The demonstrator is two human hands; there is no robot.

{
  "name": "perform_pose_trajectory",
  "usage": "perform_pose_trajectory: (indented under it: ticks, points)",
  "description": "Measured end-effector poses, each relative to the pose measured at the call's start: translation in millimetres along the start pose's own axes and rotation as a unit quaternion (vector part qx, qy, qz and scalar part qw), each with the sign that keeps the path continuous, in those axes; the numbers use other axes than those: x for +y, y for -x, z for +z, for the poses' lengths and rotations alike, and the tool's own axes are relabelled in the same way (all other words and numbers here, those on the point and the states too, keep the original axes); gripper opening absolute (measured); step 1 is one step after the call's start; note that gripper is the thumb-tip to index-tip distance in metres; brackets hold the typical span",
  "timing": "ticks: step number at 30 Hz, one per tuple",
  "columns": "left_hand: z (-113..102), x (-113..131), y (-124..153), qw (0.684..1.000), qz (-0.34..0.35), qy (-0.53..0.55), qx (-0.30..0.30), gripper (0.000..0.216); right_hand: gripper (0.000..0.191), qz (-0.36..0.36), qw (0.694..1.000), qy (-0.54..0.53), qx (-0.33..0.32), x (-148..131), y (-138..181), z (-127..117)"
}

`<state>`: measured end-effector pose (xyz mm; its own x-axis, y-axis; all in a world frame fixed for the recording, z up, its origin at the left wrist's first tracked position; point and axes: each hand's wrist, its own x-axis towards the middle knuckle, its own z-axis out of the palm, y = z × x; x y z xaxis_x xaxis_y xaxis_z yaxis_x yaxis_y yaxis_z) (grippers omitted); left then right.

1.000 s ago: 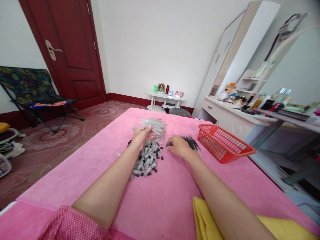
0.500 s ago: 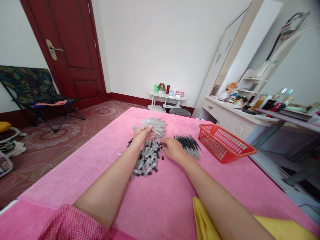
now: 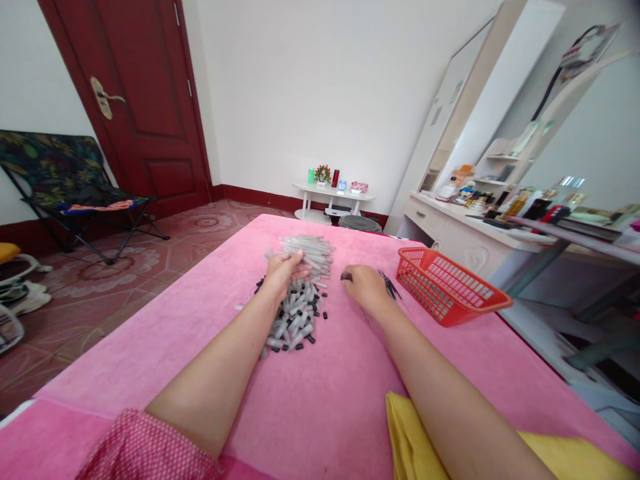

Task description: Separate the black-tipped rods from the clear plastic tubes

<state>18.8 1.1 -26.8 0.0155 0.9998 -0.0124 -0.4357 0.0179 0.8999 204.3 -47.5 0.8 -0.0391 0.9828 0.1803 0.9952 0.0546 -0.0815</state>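
My left hand is closed, thumb against fingers, beside a stack of clear plastic tubes. What it pinches, if anything, is too small to make out. Below it lies a heap of short clear pieces mixed with small black caps. To the right, my right hand is curled shut just above the pink cloth, with something dark at its fingertips that I cannot make out. Thin black sticks show past its far side; most of that bundle is hidden behind the hand.
A red plastic basket stands at the right on the pink-covered table. A yellow cloth lies under my right forearm. Beyond the basket is a dresser with bottles. A folding chair stands at the left.
My right hand has moved right, away from the heap of caps, and now covers most of the black sticks. My left hand has stayed in place.
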Motion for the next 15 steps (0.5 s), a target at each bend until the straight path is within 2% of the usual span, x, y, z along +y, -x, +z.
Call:
perform_pose_trajectory:
  ticks: [2, 5, 9, 15]
  points:
    - [-0.4, -0.4, -0.3, 1.000, 0.002, 0.001, -0.002, 0.017, 0.026, 0.076, 0.996, 0.045, 0.012, 13.1, -2.4, -8.4]
    - [-0.4, -0.7, -0.7, 1.000, 0.002, 0.001, -0.002, 0.017, 0.037, 0.137, 0.987, 0.079, -0.022, 26.7, -4.0, -14.1]
    - [0.4, -0.3, -0.5, 1.000, 0.000, -0.002, 0.002, 0.018, 0.036, 0.139, 0.985, 0.076, -0.071, 31.9, -5.2, -10.4]
    - [1.0, 0.7, 0.2, 1.000, -0.003, -0.003, 0.003, 0.017, 0.039, 0.128, 0.986, 0.070, -0.083, 32.7, -5.7, -6.1]
